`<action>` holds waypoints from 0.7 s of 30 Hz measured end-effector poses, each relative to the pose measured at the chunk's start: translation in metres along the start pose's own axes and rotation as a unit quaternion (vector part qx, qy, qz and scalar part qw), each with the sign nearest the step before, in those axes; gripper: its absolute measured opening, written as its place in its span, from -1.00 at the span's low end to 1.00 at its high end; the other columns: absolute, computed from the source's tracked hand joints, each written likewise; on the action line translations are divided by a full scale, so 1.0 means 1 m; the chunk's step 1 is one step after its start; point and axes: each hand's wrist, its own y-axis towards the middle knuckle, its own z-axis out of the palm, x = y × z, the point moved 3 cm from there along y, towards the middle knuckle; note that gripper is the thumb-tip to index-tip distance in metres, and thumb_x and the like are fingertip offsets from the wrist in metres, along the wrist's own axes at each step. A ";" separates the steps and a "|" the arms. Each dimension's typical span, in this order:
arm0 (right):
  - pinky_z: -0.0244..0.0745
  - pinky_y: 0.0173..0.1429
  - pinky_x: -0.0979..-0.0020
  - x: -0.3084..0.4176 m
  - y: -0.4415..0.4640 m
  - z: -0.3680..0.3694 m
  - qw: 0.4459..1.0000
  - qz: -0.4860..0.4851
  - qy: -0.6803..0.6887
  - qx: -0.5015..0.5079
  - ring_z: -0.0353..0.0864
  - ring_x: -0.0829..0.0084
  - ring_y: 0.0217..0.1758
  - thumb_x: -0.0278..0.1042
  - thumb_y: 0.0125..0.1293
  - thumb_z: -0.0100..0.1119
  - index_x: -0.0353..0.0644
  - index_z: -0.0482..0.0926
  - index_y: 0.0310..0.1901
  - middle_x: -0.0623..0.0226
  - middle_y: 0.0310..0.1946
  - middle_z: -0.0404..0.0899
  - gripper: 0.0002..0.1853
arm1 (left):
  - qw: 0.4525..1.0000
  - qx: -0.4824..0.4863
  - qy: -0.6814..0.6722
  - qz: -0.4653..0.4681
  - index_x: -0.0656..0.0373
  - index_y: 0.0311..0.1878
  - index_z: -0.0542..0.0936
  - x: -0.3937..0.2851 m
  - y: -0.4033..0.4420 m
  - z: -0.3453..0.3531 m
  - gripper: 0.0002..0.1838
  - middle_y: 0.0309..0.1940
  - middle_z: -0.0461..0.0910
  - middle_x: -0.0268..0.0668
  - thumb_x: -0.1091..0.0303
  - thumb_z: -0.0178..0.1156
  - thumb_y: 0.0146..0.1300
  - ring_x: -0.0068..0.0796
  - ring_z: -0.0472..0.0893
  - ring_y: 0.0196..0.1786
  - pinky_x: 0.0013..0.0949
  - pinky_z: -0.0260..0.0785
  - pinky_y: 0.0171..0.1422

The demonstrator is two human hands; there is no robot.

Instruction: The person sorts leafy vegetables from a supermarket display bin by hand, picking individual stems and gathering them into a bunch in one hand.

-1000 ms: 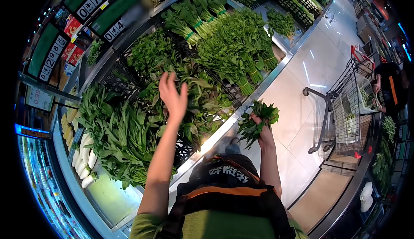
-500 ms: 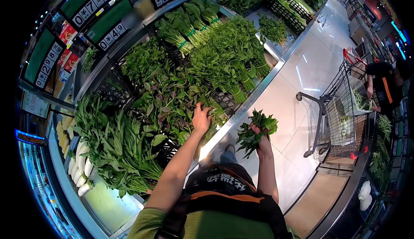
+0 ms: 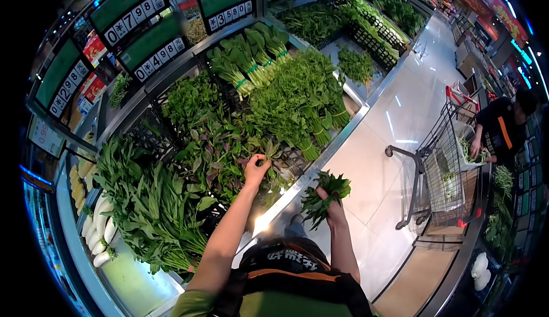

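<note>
Over the purple-green leafy vegetables [image 3: 214, 151] on the display, my left hand [image 3: 256, 171] is closed in a pinch. A small leafy sprig [image 3: 271, 152] stands out from between its thumb and fingertips. My right hand [image 3: 333, 205] is beyond the stall's metal edge, above the floor, wrapped round a bunch of dark green leaves [image 3: 320, 198]. Just past the left hand lie tied bundles of fine-leaved greens [image 3: 300, 99]. Long-leaved greens [image 3: 154, 202] are heaped on the near left, close to my left forearm.
The stall's metal edge [image 3: 294, 192] runs diagonally between my hands. On the right is a shopping cart [image 3: 443, 171], and a person in a dark top [image 3: 500, 125] bends beside it. White radishes [image 3: 100, 225] lie at the far left below price signs [image 3: 154, 62].
My left hand has shifted slightly left and down, its fingers going from spread to pinched on a sprig. The right hand with its bunch has moved left and down in view.
</note>
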 end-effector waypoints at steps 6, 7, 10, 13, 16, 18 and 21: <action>0.56 -0.09 0.43 -0.005 0.018 0.040 0.998 0.024 -0.007 0.066 0.61 0.46 -0.16 -0.40 0.24 0.26 -0.33 0.53 -0.02 0.28 -0.18 0.60 -0.70 | 0.984 0.080 -0.149 -0.062 0.03 -0.23 0.46 -0.079 -0.036 -0.033 -0.81 -0.53 0.41 -0.59 0.30 0.30 0.21 -0.78 0.38 -0.53 -0.60 0.18 -0.51; 0.54 -0.06 0.46 -0.004 0.019 0.048 0.997 0.032 -0.005 0.065 0.61 0.47 -0.14 -0.39 0.23 0.26 -0.33 0.54 -0.04 0.29 -0.18 0.60 -0.70 | 0.984 0.074 -0.151 -0.055 0.02 -0.26 0.45 -0.087 -0.043 -0.036 -0.82 -0.58 0.36 -0.61 0.31 0.30 0.21 -0.78 0.37 -0.55 -0.61 0.16 -0.52; 0.50 -0.06 0.49 -0.001 0.021 0.072 0.995 0.008 -0.034 0.098 0.59 0.50 -0.14 -0.37 0.21 0.28 -0.33 0.56 -0.07 0.31 -0.18 0.60 -0.71 | 0.984 0.070 -0.161 -0.029 0.01 -0.27 0.45 -0.086 -0.052 -0.046 -0.84 -0.61 0.36 -0.63 0.35 0.27 0.23 -0.79 0.33 -0.57 -0.62 0.11 -0.51; 0.45 -0.08 0.50 -0.001 0.022 0.091 0.992 0.025 -0.051 0.110 0.54 0.55 -0.18 -0.36 0.19 0.30 -0.31 0.59 -0.11 0.38 -0.21 0.59 -0.73 | 0.986 0.014 -0.045 0.159 0.08 -0.23 0.60 -0.073 -0.050 -0.053 -0.92 -0.33 0.49 -0.50 0.42 0.27 0.20 -0.70 0.35 -0.53 -0.59 0.24 -0.43; 0.43 -0.12 0.52 0.004 0.021 0.105 0.990 0.023 -0.064 0.124 0.52 0.58 -0.19 -0.39 0.17 0.31 -0.29 0.59 -0.13 0.42 -0.23 0.58 -0.74 | 0.963 -0.063 0.080 0.250 0.09 -0.17 0.70 -0.076 -0.057 -0.059 -0.82 -0.04 0.51 -0.37 0.50 0.27 0.16 -0.58 0.49 -0.41 -0.51 0.39 -0.30; 0.42 -0.13 0.53 0.008 0.015 0.114 0.990 0.020 -0.067 0.124 0.52 0.58 -0.19 -0.39 0.16 0.32 -0.29 0.60 -0.14 0.42 -0.23 0.59 -0.75 | 0.960 -0.096 0.123 0.233 0.10 -0.16 0.70 -0.097 -0.074 -0.061 -0.81 -0.01 0.54 -0.36 0.52 0.26 0.15 -0.54 0.56 -0.35 -0.48 0.42 -0.27; 0.39 -0.10 0.50 0.004 0.013 0.118 0.987 0.038 -0.074 0.140 0.50 0.57 -0.17 -0.36 0.16 0.35 -0.26 0.57 -0.11 0.43 -0.22 0.57 -0.71 | 0.924 -0.130 0.163 0.320 0.04 -0.20 0.69 -0.103 -0.085 -0.060 -0.81 -0.13 0.60 -0.40 0.50 0.28 0.10 -0.43 0.63 -0.37 -0.42 0.46 -0.28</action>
